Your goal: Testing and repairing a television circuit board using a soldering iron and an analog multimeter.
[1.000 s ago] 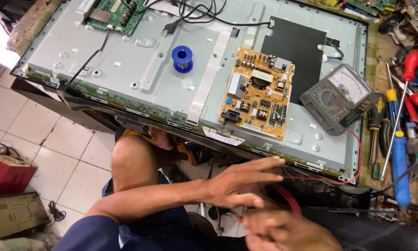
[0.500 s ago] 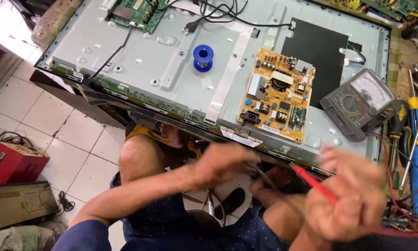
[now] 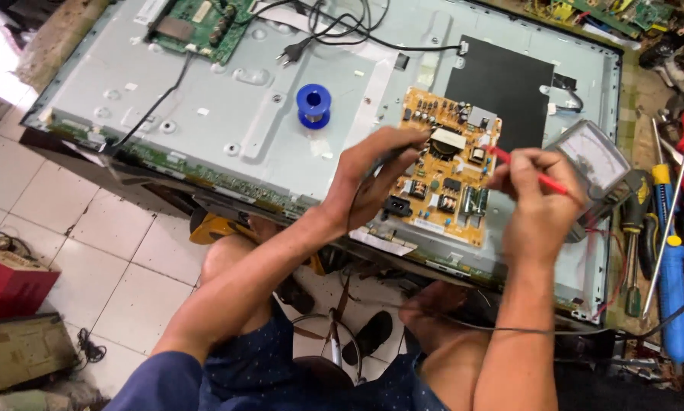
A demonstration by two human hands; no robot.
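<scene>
Probing a yellow power board point(image 3: 444, 176) near the opened television panel's point(image 3: 228, 114) right edge, the right hand point(image 3: 536, 202) pinches a red probe point(image 3: 526, 170), the left hand point(image 3: 372, 179) a dark one (barely visible); both tips sit over the board, the analog meter point(image 3: 591, 156) just beside it.

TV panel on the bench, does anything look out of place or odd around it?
Mostly the clutter. A blue solder spool sits loose on the bare metal back, and a loose mains plug with its cable lies across the top. The tools at the right are a jumbled pile. Nothing looks spilled or broken.
</scene>
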